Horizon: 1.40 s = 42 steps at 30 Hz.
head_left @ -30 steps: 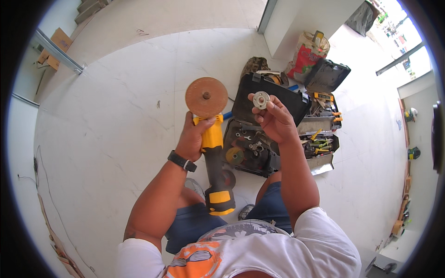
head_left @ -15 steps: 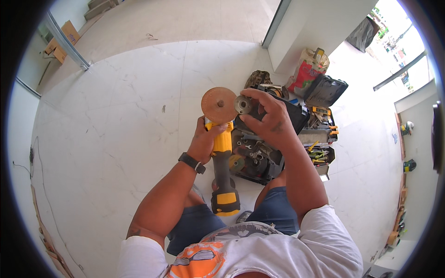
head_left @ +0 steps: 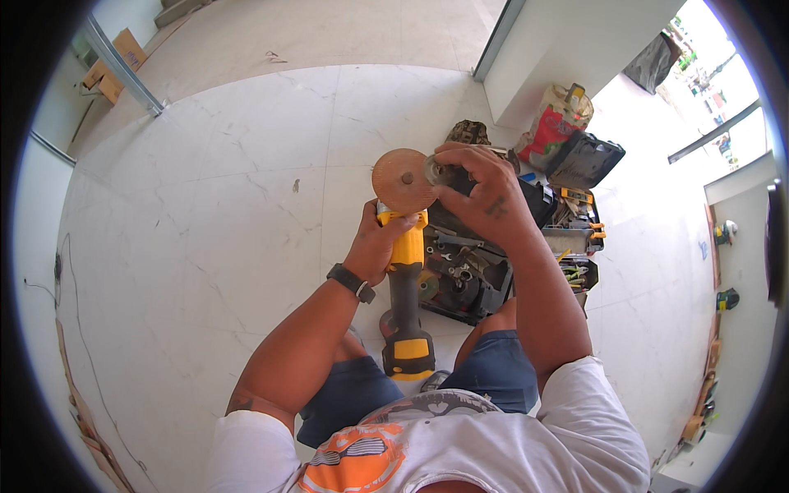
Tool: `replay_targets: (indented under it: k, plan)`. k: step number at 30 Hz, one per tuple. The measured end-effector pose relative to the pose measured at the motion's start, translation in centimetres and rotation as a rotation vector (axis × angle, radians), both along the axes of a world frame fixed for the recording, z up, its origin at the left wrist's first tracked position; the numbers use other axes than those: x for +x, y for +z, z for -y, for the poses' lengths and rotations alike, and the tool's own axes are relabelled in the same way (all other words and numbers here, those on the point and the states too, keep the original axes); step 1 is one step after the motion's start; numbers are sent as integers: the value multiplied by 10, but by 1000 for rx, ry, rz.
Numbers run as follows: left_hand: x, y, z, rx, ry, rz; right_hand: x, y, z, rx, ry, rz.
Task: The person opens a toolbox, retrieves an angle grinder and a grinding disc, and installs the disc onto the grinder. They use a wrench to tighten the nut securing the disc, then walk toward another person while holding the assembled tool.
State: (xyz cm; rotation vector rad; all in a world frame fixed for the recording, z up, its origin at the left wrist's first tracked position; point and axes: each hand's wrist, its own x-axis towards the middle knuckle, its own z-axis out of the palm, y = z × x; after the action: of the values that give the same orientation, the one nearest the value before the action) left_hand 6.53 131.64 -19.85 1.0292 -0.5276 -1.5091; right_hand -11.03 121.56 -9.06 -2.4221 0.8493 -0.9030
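Observation:
A yellow and black cordless angle grinder [head_left: 404, 287] is held upright in front of me, its battery end toward my body. My left hand [head_left: 378, 238] is closed round its yellow neck, just below the disc. The round reddish-brown disc [head_left: 404, 191] sits on the head, with the spindle tip showing at its centre. Between thumb and fingers, my right hand [head_left: 485, 185] pinches a round metal flange nut [head_left: 433, 171]. The nut is at the disc's right edge; whether they touch I cannot tell.
An open black toolbox [head_left: 460, 283] with wrenches and discs lies on the tiled floor [head_left: 222, 222], right of the grinder. Beyond it are another open tool case [head_left: 575, 226], a tray of pliers [head_left: 579, 271] and a red and white sack [head_left: 555, 127] beside a white pillar [head_left: 542, 62].
The grinder and both hands sit slightly further right in view. The flange nut has tilted and now overlaps the disc's right edge.

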Motion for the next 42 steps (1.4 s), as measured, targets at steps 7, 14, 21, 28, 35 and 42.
replay_targets:
  k: [7,14,21,28,35,42]
  plan:
    - [-3,-1,2,6,-5,-13,9,-4,-2,35,75,34]
    - [-4,-3,3,9,-25,8,12,-10,2,19,107,29]
    - [-4,-3,4,19,-39,38,2,6,16,145,-69,44]
    - [-5,-2,4,24,-23,5,0,4,13,81,29,-35]
    - [-4,-1,2,5,-42,-28,11,-7,8,93,143,2]
    - [-4,1,2,3,-45,-29,15,-18,7,11,121,-41]
